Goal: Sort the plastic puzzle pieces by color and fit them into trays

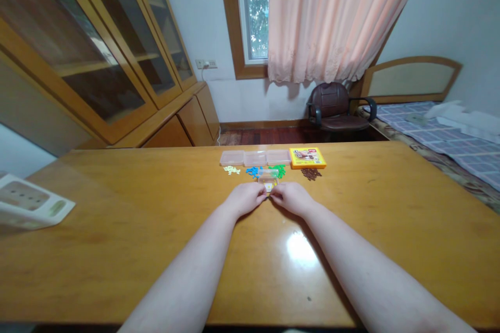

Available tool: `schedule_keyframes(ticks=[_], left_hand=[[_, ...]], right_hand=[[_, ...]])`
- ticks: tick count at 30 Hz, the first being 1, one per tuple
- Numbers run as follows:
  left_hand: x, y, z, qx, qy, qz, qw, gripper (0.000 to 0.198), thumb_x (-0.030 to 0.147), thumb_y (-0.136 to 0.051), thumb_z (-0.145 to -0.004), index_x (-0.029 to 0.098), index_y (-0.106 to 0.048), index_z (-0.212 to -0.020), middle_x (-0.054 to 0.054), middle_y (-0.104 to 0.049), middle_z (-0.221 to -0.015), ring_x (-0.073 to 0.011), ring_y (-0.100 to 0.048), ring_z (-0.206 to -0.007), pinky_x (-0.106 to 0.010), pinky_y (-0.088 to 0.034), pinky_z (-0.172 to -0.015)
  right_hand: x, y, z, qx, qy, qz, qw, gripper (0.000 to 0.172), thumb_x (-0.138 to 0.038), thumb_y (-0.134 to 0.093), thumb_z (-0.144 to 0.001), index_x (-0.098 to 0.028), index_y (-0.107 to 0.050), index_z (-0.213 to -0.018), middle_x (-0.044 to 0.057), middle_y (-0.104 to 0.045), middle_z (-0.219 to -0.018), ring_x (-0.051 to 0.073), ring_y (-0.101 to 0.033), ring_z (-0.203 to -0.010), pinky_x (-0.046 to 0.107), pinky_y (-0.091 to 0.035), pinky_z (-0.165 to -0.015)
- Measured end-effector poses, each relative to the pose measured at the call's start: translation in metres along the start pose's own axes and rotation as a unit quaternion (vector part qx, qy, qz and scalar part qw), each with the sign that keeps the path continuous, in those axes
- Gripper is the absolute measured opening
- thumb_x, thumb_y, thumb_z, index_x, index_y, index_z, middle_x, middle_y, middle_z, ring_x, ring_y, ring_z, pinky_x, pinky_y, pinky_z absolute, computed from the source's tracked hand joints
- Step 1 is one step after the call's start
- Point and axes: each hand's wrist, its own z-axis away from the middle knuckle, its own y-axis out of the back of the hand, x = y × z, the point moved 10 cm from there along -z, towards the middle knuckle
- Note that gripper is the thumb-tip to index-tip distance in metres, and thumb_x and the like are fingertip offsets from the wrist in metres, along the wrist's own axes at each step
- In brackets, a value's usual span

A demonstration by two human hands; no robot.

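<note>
Both my hands meet at the middle of the wooden table point(117, 229). My left hand point(246, 199) and my right hand point(292, 197) are closed, fingertips pinching a small clear plastic box point(268, 181) between them. Something yellow shows inside or under the box; I cannot make it out. Just beyond lie small heaps of beads: pale yellow point(232, 170), blue point(253, 171), green point(278, 169) and brown point(311, 173). Behind the heaps stands a row of three clear boxes point(254, 157) and a yellow packet point(307, 157).
A white device point(29, 205) lies at the table's left edge. A glass-fronted wooden cabinet point(97, 62) runs along the left wall. Beyond the table are a brown chair point(336, 112), a bed point(449, 135) and a curtained window point(336, 15).
</note>
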Motion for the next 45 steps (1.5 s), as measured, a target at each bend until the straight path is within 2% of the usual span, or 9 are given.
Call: schedule_keyframes(ticks=[9,14,17,21,24,28,37,41,45], left_hand=[[-0.006,0.010,0.001,0.029,0.029,0.001,0.999,0.019,0.033,-0.048,-0.085,0.023,-0.063,-0.082,-0.002,-0.067,-0.082,-0.0168,-0.060,-0.072,-0.024,-0.041,-0.063],[-0.007,0.018,0.003,0.058,0.038,0.011,0.998,0.017,0.031,-0.047,-0.085,0.022,-0.062,-0.086,-0.002,-0.067,-0.085,-0.0164,-0.060,-0.076,-0.024,-0.042,-0.066],[-0.007,0.024,0.004,0.075,0.045,0.012,0.996,0.019,0.030,-0.046,-0.086,0.022,-0.062,-0.089,-0.002,-0.067,-0.087,-0.0162,-0.060,-0.076,-0.024,-0.042,-0.066],[-0.006,0.028,0.005,0.086,0.045,0.015,0.995,0.019,0.029,-0.045,-0.086,0.022,-0.063,-0.090,-0.002,-0.068,-0.089,-0.0162,-0.060,-0.077,-0.024,-0.043,-0.067],[-0.005,0.027,0.005,0.092,0.037,0.024,0.995,0.020,0.028,-0.045,-0.086,0.022,-0.063,-0.089,-0.002,-0.068,-0.089,-0.0161,-0.061,-0.078,-0.024,-0.043,-0.068],[-0.004,0.024,0.005,0.097,0.029,0.043,0.994,0.021,0.030,-0.044,-0.086,0.022,-0.063,-0.087,-0.002,-0.068,-0.088,-0.0156,-0.061,-0.078,-0.024,-0.043,-0.067],[-0.012,0.026,0.005,0.123,0.050,0.057,0.990,0.018,0.026,-0.046,-0.084,0.021,-0.063,-0.087,-0.002,-0.066,-0.085,-0.0157,-0.058,-0.074,-0.025,-0.042,-0.066],[-0.027,0.033,0.006,0.170,0.105,0.066,0.978,0.018,0.027,-0.045,-0.084,0.020,-0.061,-0.090,-0.002,-0.062,-0.078,-0.0160,-0.055,-0.070,-0.026,-0.040,-0.062],[-0.037,0.035,0.006,0.197,0.130,0.092,0.967,0.017,0.027,-0.046,-0.084,0.020,-0.060,-0.090,-0.001,-0.057,-0.071,-0.0162,-0.054,-0.068,-0.027,-0.043,-0.065]], right_hand=[[0.001,0.007,0.002,0.026,0.015,-0.037,0.999,0.021,-0.030,-0.051,-0.086,-0.024,-0.071,-0.087,0.005,-0.072,-0.086,0.016,-0.062,-0.076,0.024,-0.039,-0.067],[0.013,0.016,0.002,0.081,-0.026,-0.061,0.994,0.018,-0.028,-0.053,-0.084,-0.022,-0.070,-0.087,0.003,-0.069,-0.076,0.013,-0.057,-0.065,0.022,-0.036,-0.060],[0.017,0.018,0.003,0.093,-0.039,-0.073,0.992,0.018,-0.027,-0.053,-0.084,-0.022,-0.070,-0.088,0.002,-0.068,-0.073,0.012,-0.054,-0.061,0.021,-0.035,-0.058],[0.014,0.017,0.004,0.063,-0.027,-0.053,0.996,0.020,-0.033,-0.055,-0.083,-0.021,-0.071,-0.080,0.002,-0.068,-0.069,0.013,-0.057,-0.062,0.022,-0.036,-0.058],[0.011,0.016,0.004,0.041,-0.017,-0.022,0.999,0.023,-0.038,-0.055,-0.083,-0.023,-0.072,-0.079,0.003,-0.071,-0.077,0.016,-0.062,-0.070,0.024,-0.039,-0.063],[0.009,0.014,0.004,0.021,-0.019,0.026,0.999,0.020,-0.035,-0.054,-0.083,-0.026,-0.072,-0.083,0.004,-0.073,-0.084,0.018,-0.064,-0.076,0.026,-0.041,-0.065],[-0.003,0.009,0.002,-0.006,0.003,0.044,0.999,0.016,-0.026,-0.057,-0.080,-0.024,-0.073,-0.082,0.005,-0.073,-0.082,0.018,-0.065,-0.073,0.025,-0.042,-0.064],[-0.001,0.010,0.002,0.016,0.009,0.007,1.000,0.014,-0.026,-0.058,-0.080,-0.023,-0.072,-0.080,0.004,-0.072,-0.081,0.017,-0.063,-0.071,0.024,-0.041,-0.063],[0.017,0.020,0.002,0.094,-0.036,-0.066,0.993,0.016,-0.029,-0.057,-0.081,-0.021,-0.071,-0.081,0.003,-0.069,-0.072,0.014,-0.059,-0.064,0.023,-0.039,-0.060]])
